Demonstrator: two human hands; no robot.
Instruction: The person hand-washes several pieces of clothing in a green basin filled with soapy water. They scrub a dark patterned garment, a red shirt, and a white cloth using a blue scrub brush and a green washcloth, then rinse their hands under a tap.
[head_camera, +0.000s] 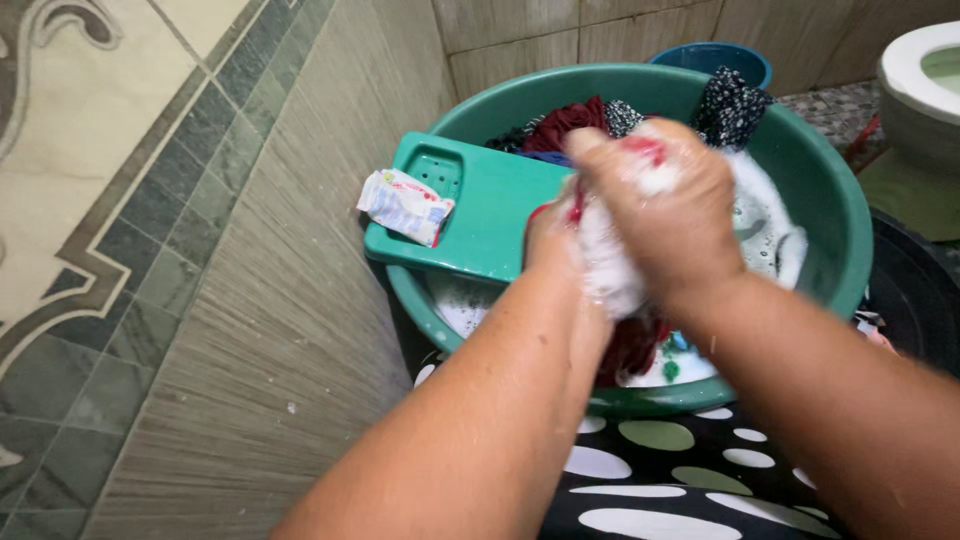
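Lap cloth (660, 480): black with pale ovals, closest to camera, under both forearms.
Left hand (555, 245): fingers clenched on sudsy cloth, mostly hidden behind it.
Right hand (660, 205): on top, fingers curled tight round same cloth.
Sudsy cloth (610, 265): white with red parts, foamy, held above basin front.
Basin (830, 190): green, round, soapy water, dark clothes at back.
Washboard (490, 215): green, across basin's left rim.
Soap packet (405, 205): crumpled, on washboard's left end.
Toilet (925, 85): top right.

We see one package: a crumpled white soap wrapper (405, 205) with red and blue print; it lies on the green washboard's (490, 215) left end, beside its soap dish recess.
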